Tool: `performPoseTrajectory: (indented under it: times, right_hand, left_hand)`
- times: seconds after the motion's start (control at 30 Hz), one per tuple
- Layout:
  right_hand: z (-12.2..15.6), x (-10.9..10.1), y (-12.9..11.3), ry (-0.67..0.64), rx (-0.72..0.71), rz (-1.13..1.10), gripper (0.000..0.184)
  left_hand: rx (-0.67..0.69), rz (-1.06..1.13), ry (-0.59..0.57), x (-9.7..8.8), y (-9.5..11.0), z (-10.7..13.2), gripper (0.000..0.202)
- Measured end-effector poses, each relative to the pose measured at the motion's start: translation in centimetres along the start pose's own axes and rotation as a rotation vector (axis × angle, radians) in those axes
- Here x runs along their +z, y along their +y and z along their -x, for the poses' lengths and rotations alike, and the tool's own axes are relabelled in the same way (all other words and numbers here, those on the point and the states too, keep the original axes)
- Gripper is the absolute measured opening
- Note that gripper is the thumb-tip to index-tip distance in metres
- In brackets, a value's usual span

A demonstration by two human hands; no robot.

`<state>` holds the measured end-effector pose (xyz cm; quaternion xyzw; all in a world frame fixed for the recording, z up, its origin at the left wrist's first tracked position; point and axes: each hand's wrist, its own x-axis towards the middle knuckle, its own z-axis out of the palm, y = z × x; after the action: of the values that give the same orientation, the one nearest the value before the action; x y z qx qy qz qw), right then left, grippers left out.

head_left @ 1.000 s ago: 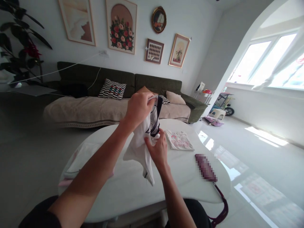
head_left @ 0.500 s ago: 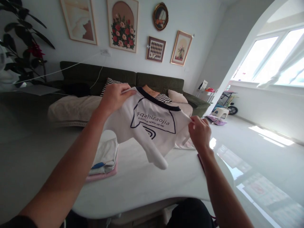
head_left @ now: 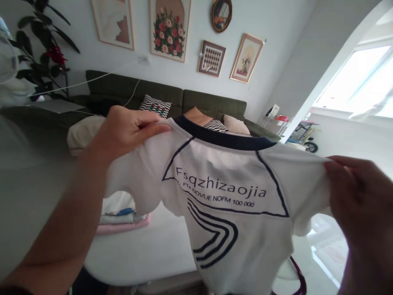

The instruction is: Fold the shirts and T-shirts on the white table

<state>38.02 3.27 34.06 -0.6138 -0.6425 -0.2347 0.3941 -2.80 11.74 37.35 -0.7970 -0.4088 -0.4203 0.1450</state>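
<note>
A white shirt (head_left: 221, 180) with a navy collar, dark lettering and curved stripes hangs stretched out in front of me, above the table. My left hand (head_left: 129, 129) pinches its left shoulder near the collar. At the other side, my right hand (head_left: 359, 192) grips the shirt by the right shoulder or sleeve; that hand is dark and a little blurred. Below my left hand, a stack of folded clothes (head_left: 123, 215), white and grey over pink, lies on the white table (head_left: 144, 254). The shirt hides much of the tabletop.
Behind the table stands a dark green sofa (head_left: 156, 90) with patterned and plain cushions (head_left: 235, 125). A leafy plant (head_left: 39, 35) is at the far left. A dark red curved item (head_left: 297, 272) shows at the lower right. Framed pictures hang on the wall.
The shirt has come closer and is pulled wider, its body now hanging down with more of the stripes showing. My hands have moved farther apart, the right one to the right.
</note>
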Motion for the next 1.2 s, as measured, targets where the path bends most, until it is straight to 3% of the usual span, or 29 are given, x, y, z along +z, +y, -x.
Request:
performPoseTrajectory:
  times: [0.1,0.2,0.3,0.4,0.5,0.57,0.63,0.7,0.77,0.9,0.97,1.03,1.13,1.2]
  right_hand:
    - [-1.5,5.6,1.0,-0.060,0.013,0.032,0.027]
    - [-3.1,13.2,2.2,-0.178,-0.006,0.017,0.028]
    - [-3.5,19.7,2.7,-0.145,0.016,0.097,0.034]
    - [-0.1,23.9,1.0,-0.178,0.017,0.071,0.045]
    - [8.2,26.5,-3.3,-0.426,-0.015,-0.042,0.045]
    - [15.2,27.6,-6.4,-0.679,-0.028,-0.085,0.047]
    - [21.2,28.3,-8.5,-0.853,0.055,-0.053,0.054]
    - [24.8,28.5,-8.7,-0.914,0.090,-0.057,0.056]
    - [25.7,28.1,-7.4,-0.955,0.063,-0.085,0.055]
    - [23.3,26.6,-4.3,-1.039,0.011,-0.113,0.054]
    - [22.4,25.8,-5.3,-1.031,0.077,-0.070,0.052]
    - [22.4,25.3,-8.9,-0.982,0.145,-0.075,0.045]
    - [24.3,25.1,-17.2,-0.949,0.133,-0.300,0.028]
    - [26.0,25.6,-22.2,-0.997,0.157,-0.363,0.039]
  left_hand:
    - [-0.034,0.086,-0.179,4.1,-2.3,-0.5,0.047]
    - [-0.131,0.073,-0.274,10.8,-5.6,-1.0,0.044]
    - [-0.334,0.005,-0.318,18.0,-8.7,0.0,0.036]
    - [-0.448,-0.013,-0.434,23.4,-10.1,3.6,0.049]
    - [-0.453,0.007,-0.561,26.7,-9.0,9.7,0.045]
    - [-0.442,0.027,-0.653,28.3,-7.3,14.4,0.041]
    - [-0.420,0.049,-0.745,29.4,-5.8,18.8,0.045]
    - [-0.407,0.035,-0.817,30.0,-5.0,22.1,0.052]
    - [-0.407,0.012,-0.852,30.0,-5.1,23.6,0.058]
    - [-0.450,0.031,-0.943,29.2,-7.9,21.6,0.055]
    - [-0.503,0.002,-0.927,29.1,-10.1,19.4,0.044]
    - [-0.565,-0.067,-0.870,29.2,-12.4,17.5,0.041]
    - [-0.660,-0.148,-0.842,29.9,-15.3,16.0,0.039]
    - [-0.716,-0.167,-0.865,30.4,-16.7,15.7,0.031]
